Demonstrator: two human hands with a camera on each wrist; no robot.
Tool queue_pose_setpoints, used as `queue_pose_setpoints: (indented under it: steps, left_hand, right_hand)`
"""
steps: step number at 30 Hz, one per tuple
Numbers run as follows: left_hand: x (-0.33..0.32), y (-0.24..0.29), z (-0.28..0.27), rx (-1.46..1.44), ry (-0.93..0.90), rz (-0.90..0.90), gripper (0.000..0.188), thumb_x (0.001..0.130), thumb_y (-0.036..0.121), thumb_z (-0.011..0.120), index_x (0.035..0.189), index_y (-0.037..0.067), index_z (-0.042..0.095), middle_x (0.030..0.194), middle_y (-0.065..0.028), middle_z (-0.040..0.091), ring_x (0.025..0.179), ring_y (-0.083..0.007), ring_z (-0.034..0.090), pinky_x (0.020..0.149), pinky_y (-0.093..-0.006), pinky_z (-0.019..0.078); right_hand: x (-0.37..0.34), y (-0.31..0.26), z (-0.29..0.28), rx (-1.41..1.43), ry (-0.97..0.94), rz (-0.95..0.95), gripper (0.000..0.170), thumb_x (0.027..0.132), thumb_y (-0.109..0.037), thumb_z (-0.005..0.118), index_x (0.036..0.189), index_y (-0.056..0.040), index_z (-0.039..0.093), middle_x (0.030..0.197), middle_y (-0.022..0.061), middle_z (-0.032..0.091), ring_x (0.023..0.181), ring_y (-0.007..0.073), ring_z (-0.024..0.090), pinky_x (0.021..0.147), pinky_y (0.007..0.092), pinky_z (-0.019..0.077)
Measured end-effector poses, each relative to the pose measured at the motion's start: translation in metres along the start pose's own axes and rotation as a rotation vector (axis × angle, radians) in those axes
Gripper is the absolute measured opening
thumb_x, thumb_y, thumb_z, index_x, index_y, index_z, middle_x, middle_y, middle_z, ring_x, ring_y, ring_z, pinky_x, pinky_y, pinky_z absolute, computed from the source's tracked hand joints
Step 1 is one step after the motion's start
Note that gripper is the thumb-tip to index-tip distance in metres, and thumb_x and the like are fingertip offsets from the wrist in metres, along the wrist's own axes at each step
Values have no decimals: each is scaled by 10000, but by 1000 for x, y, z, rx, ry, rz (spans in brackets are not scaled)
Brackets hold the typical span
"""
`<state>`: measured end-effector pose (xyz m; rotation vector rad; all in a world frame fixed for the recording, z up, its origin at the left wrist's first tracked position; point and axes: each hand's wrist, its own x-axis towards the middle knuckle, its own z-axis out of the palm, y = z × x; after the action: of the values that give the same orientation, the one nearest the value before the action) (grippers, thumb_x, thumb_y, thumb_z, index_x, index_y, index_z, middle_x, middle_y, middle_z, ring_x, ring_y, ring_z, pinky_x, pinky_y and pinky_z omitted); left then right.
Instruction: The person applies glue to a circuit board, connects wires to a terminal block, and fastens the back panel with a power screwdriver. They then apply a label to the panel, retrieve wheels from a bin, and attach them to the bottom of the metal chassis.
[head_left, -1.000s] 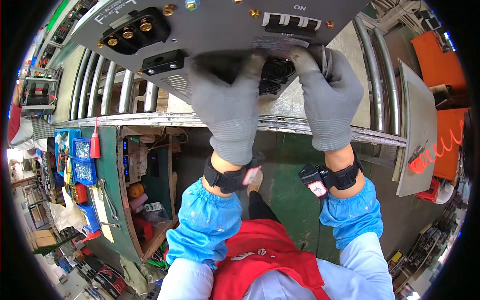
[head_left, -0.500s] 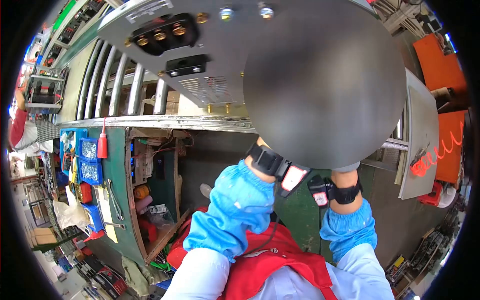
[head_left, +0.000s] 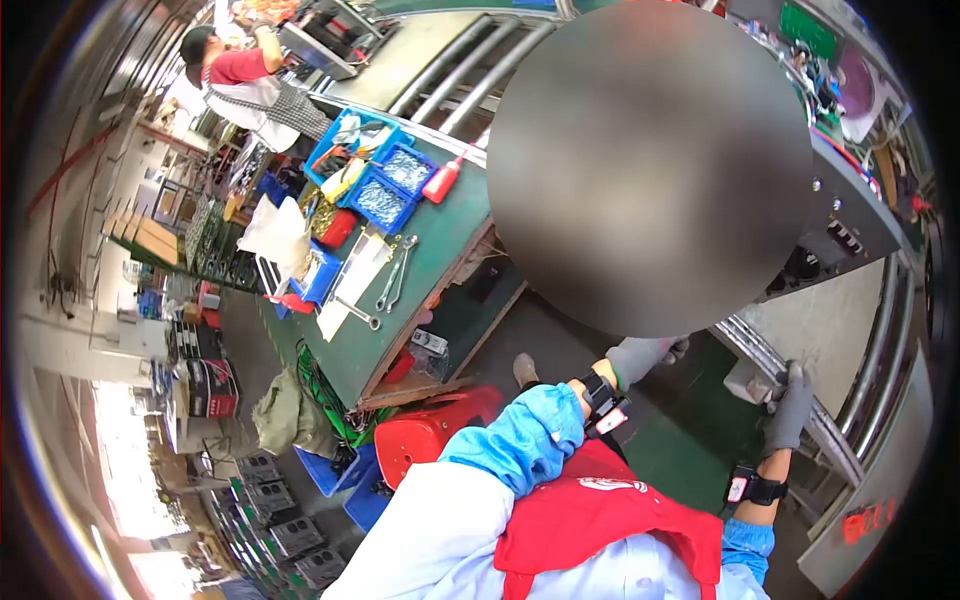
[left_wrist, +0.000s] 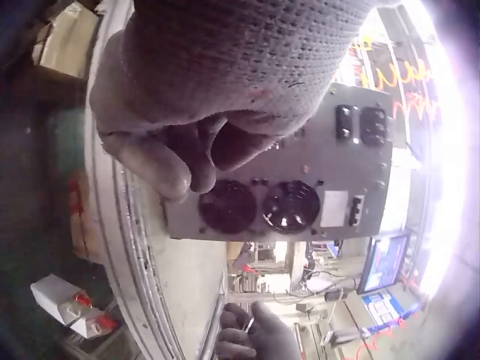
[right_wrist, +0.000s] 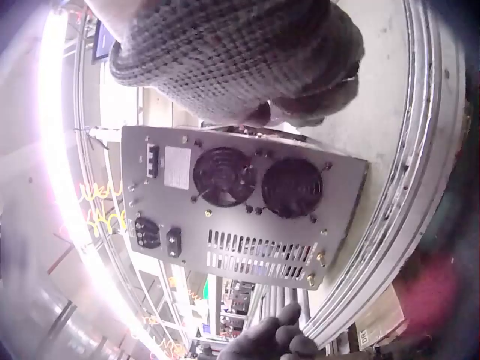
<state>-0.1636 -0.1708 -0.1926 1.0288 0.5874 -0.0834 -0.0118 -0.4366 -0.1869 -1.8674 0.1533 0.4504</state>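
Our hands have left the twin-fan electrical cabinet (head_left: 868, 222), at two o'clock, uncovering its fans (right_wrist: 292, 187); our left hand (head_left: 645, 360) curls loosely, seemingly empty; our right hand (head_left: 789, 412) pinches a thin pale piece (left_wrist: 249, 325).

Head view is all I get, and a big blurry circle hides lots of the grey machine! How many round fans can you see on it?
Observer: Two: one fan and, right beside it, a second fan.

Operator: Cool! Any little slots for air?

Observer: Yes, rows of narrow slots, on the same panel as the fans.

Operator: Is there a screen anywhere?

Observer: The left wrist view shows a lit screen, just below the grey machine in that picture.
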Motion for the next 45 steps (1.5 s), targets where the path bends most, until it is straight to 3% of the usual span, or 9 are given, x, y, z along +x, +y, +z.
queue_pose_setpoints:
  steps: [9,14,21,25,30,35,39,42,45]
  left_hand:
    - [4,86,145,604,-360,534,307,937,152,576,1177,-29,636,950,-34,626,825,-104,565,736,-259,480]
    - [60,59,185,1022,-456,867,332,912,290,638,1134,48,685,1056,-171,697,969,-334,667,872,-394,522]
    - [174,37,209,1267,-496,1047,249,901,298,588,1042,119,687,962,-155,690,892,-344,639,786,-466,499]
    - [188,45,200,1101,-459,666,306,885,297,586,1085,91,692,896,-162,701,865,-357,660,789,-490,508]
    - [196,44,195,1142,-485,502,372,914,326,593,1172,71,677,1011,-163,691,956,-333,647,852,-419,513]
    - [202,33,196,1061,-315,407,381,900,314,595,1167,54,671,955,-190,694,925,-361,662,832,-439,519]
    - [198,22,205,815,-68,363,345,940,230,645,1201,4,654,1063,-146,701,954,-242,674,827,-350,530]
    - [190,43,233,722,15,229,353,945,232,634,1205,-5,650,1092,-132,698,1008,-221,664,906,-328,508]
    - [202,76,269,687,135,282,428,931,279,640,1268,16,618,1200,-178,672,1110,-274,647,968,-357,483]
  right_hand:
    - [9,-106,-76,257,232,-227,162,867,-132,607,1014,-107,667,773,0,613,612,57,498,489,236,407]
    - [105,-139,-120,70,447,-502,152,855,-151,677,933,-21,697,758,61,668,675,114,603,594,300,493]
    - [231,-215,-100,-259,569,-580,333,861,-303,720,977,5,670,808,148,666,743,247,634,696,373,500]
    - [303,-269,-78,-307,603,-492,605,748,-366,800,1178,2,586,997,268,653,980,422,631,834,460,503]
    - [404,-292,-56,-249,607,-464,994,704,-397,840,1460,11,340,1399,296,423,1265,432,476,1050,451,415]
    - [501,-292,-50,-181,536,-399,907,740,-341,807,1439,28,365,1441,303,417,1333,419,434,1092,438,389]
    - [592,-251,-54,125,400,-363,392,760,-219,750,1034,50,674,943,203,719,896,389,677,808,434,503]
    - [542,-262,-78,345,59,-320,168,850,-121,686,984,-21,676,778,36,646,646,120,567,587,303,456]
    - [464,-269,-121,187,-239,-142,124,872,-148,686,960,-61,674,662,-27,551,514,50,428,455,232,331]
